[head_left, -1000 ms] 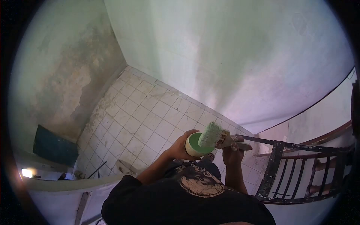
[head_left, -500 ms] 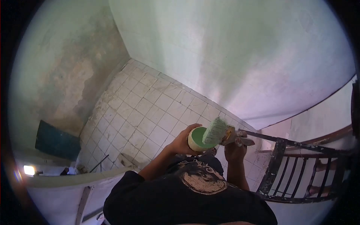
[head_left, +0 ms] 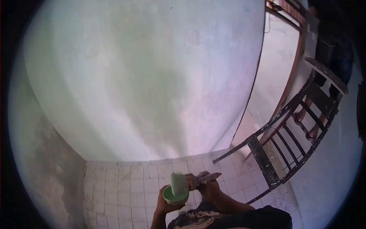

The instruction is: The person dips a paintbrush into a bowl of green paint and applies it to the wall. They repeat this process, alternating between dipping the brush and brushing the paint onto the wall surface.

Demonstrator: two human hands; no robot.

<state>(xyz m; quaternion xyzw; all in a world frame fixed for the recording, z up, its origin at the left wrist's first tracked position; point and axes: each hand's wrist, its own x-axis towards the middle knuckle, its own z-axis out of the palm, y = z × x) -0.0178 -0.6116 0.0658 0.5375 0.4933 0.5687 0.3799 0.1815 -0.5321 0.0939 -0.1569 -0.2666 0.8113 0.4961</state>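
Observation:
My left hand (head_left: 163,205) is wrapped around the side of a small round tub (head_left: 185,202) with green paint inside. My right hand (head_left: 210,190) grips the handle of a wide paintbrush (head_left: 178,186). Pale green paint coats its bristles, which point left and overlap the tub's opening in this view. The brush lies nearly level, its handle end sticking out to the right past my fingers. Both hands are low in the view, in front of my body.
Ahead rises a wall (head_left: 152,76) with uneven green and whitish patches. White tiles cover the floor (head_left: 122,187). A dark, paint-spattered wooden stand with slats (head_left: 263,160) is at the right, with a person's legs (head_left: 313,129) behind it. Beyond the wall's right edge is a doorway (head_left: 276,57).
My view has swung up and to the right, showing more wall, the doorway and the whole stand. Tub and brush now appear lower and further left, held as before.

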